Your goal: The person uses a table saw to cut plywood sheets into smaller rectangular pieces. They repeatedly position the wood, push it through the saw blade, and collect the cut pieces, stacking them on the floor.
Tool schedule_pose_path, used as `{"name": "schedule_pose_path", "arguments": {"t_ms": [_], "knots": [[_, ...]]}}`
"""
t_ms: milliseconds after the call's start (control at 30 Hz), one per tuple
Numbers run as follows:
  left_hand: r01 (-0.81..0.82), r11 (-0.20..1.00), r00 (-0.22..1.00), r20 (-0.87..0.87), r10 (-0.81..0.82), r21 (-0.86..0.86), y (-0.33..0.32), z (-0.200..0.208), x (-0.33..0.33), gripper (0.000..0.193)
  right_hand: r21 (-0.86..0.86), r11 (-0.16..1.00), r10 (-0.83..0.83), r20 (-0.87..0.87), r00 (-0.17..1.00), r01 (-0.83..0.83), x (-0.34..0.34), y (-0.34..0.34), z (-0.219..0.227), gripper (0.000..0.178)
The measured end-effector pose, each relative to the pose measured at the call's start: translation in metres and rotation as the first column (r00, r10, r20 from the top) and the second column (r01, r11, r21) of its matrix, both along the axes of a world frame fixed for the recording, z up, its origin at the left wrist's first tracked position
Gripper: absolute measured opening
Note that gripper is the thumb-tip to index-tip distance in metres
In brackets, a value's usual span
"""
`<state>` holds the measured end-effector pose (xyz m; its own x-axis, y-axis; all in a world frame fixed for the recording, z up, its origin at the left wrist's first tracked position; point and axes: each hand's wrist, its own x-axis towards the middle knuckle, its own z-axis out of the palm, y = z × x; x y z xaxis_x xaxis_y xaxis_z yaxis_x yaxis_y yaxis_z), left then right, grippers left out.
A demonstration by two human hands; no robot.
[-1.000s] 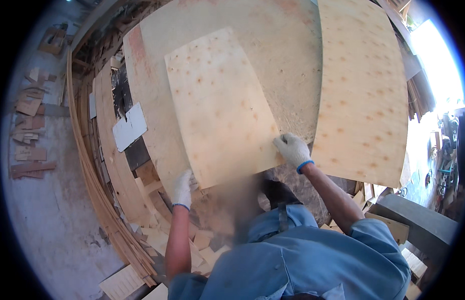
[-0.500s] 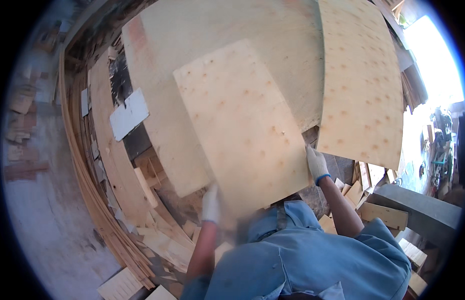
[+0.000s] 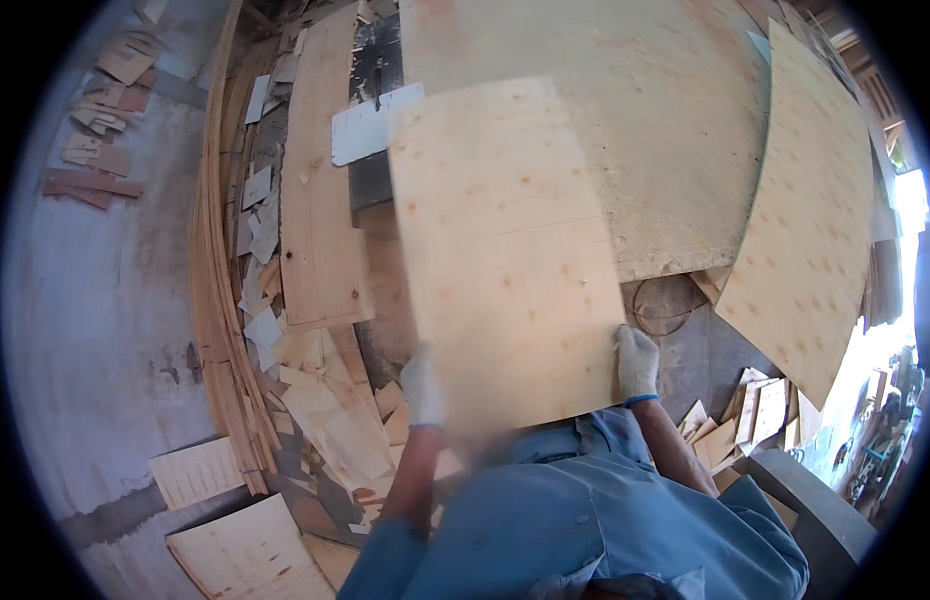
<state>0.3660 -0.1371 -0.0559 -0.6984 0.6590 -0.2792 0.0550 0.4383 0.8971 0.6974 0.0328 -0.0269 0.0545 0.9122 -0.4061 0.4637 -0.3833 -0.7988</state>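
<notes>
Big pale sheet [image 3: 625,130] is lying flat across the top of the view, taking up most of the surface; a second knotted sheet [image 3: 810,220] is leaning or lying off to the right, edge overlapping it. Concrete floor [image 3: 95,330] is running down the left, with a bundle of thin wood strips [image 3: 220,300] curving along its border and veneer offcuts [image 3: 315,400] piling up beside them. A long narrow board [image 3: 320,190] is sitting left of centre, a white rectangular plate [image 3: 370,125] just above it. The plywood panel [image 3: 500,260] is being held up in front of the person, near edge at chest level, far edge reaching over the big sheet; cannot tell whether it is touching anything below. Judgement: thin and wide, so probably light but floppy, catching air and flexing if swung; edges likely splintery, hence gloves; taking it at both lower corners, as now, is giving the best control. Right hand [image 3: 638,365], white glove, is gripping the panel's lower right edge, fingers wrapping over the rim, grip closed on the wood, forearm rising steeply from the blue sleeve [image 3: 745,510]. Left hand [image 3: 422,388], also gloved and motion-blurred, is sitting at the lower left corner; grip appears clamped on that edge, though blur is hiding the fingers, forearm coming nearly straight up, elbow tucked. A thin loop of wire or cord [image 3: 660,305] is lying on the dark surface right of the panel.
</notes>
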Motion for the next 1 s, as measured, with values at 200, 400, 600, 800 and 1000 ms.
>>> {"name": "schedule_pose_path", "arguments": {"t_ms": [200,400,600,800,1000], "knots": [[-0.312,0.950,0.929,0.205,0.309,-0.016,-0.046,0.054,-0.052,0.045,-0.196,0.972,0.087,-0.209,0.974,-0.129,-0.102,-0.016,0.022,0.028],[-0.379,0.925,0.884,0.288,0.367,-0.015,-0.063,0.066,-0.125,0.047,0.016,0.953,0.303,0.008,0.953,-0.303,-0.183,-0.041,0.022,0.031],[-0.211,0.973,0.940,0.254,0.227,-0.090,-0.085,0.041,-0.253,0.044,0.095,0.911,0.390,0.120,0.913,-0.402,-0.261,-0.075,0.004,0.031],[-0.280,0.959,0.861,0.429,0.274,-0.052,-0.071,0.058,-0.309,0.044,-0.067,0.940,0.338,0.047,0.940,-0.335,-0.319,-0.094,0.023,0.033],[-0.242,0.970,0.901,0.363,0.237,-0.033,-0.065,0.060,-0.350,0.043,-0.016,0.939,0.344,0.023,0.939,-0.344,-0.351,-0.103,0.024,0.032]]}}
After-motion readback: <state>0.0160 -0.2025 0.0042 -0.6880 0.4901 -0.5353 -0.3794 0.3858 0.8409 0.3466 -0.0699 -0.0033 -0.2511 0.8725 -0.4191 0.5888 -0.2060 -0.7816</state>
